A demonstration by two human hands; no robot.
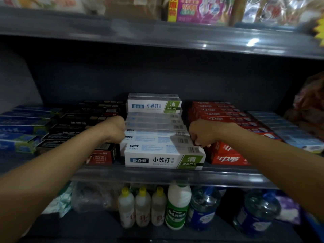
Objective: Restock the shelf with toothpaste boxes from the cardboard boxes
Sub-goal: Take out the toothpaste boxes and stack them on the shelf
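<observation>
Wide across the view runs the grey shelf (166, 174), its front rail catching the light, with another board above it loaded with bright packets (198, 10). On the middle board sits the row of white toothpaste boxes (157, 135), lined up front to back in the centre, the nearest one right at the rail and two more stacked at the back of the row. Both arms reach in from below and close on that row from either side. The left hand (114, 128) is balled up, fingers curled tight, pressed against the left ends of the white boxes around the middle of the row; whether it actually grips one cannot be told. The right hand (201, 133) is curled as well, its fingertips pinching the right end of a white box near the front. To the left of the row lie black toothpaste boxes (84, 123), and further left blue ones (22, 128). To the right, touching the right forearm, lie red toothpaste boxes (226, 155), then pale blue ones (289, 132). Below, small yellow-capped bottles (142, 206) stand beside a white and green bottle (178, 206) and blue water jugs (203, 209).
</observation>
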